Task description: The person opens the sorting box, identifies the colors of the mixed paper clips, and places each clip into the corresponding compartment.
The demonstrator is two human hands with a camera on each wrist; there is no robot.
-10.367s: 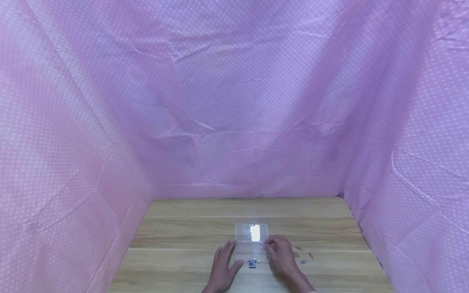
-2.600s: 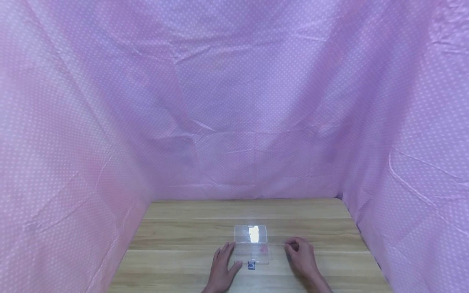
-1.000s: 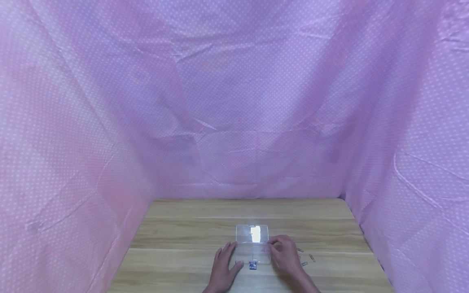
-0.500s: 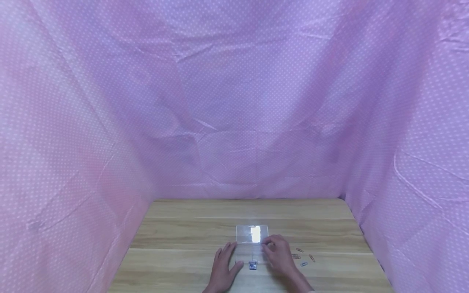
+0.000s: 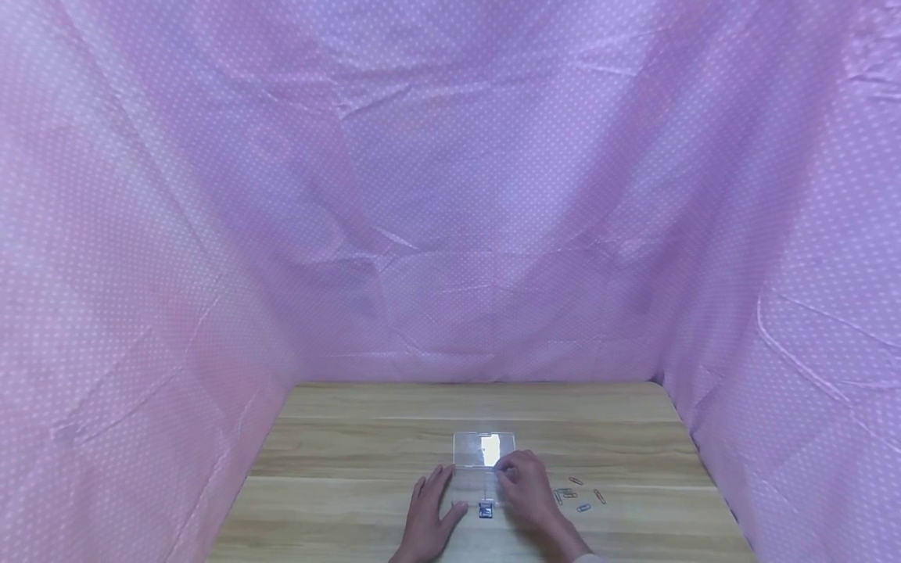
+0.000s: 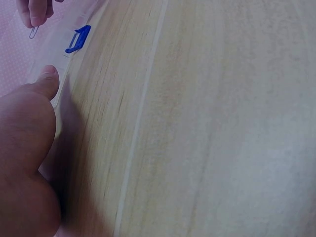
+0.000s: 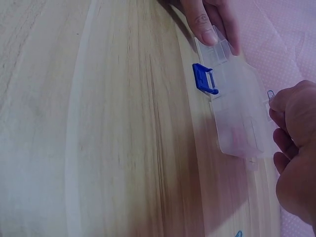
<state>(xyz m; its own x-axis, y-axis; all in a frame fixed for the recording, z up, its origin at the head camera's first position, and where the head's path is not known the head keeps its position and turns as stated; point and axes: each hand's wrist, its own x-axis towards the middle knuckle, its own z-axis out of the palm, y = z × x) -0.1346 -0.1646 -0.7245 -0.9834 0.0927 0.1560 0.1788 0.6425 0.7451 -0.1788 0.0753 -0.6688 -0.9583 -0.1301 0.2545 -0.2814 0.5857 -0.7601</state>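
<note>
A clear plastic box [image 5: 468, 483] with a blue latch [image 5: 486, 510] stands on the table, its lid [image 5: 468, 450] laid back away from me. My left hand [image 5: 427, 512] holds the box's left end, thumb at the front edge and fingers toward the back corner. Above the right compartment, my right hand [image 5: 529, 489] pinches a small paper clip [image 7: 270, 93] between thumb and forefinger. Something pinkish [image 7: 239, 133] shows through the box wall in the right wrist view. Most of that compartment is covered by my right hand in the head view.
Several coloured paper clips, among them a blue paper clip [image 5: 583, 508] and a red paper clip [image 5: 599, 496], lie right of my right hand. A wood-grain table [image 5: 338, 438] bears everything. Pink dotted cloth [image 5: 450, 313] surrounds its back and sides.
Since 2.6 seconds ago my right hand has moved left from the loose paper clips to above the box, carrying a paper clip. My left hand and the box have stayed in place.
</note>
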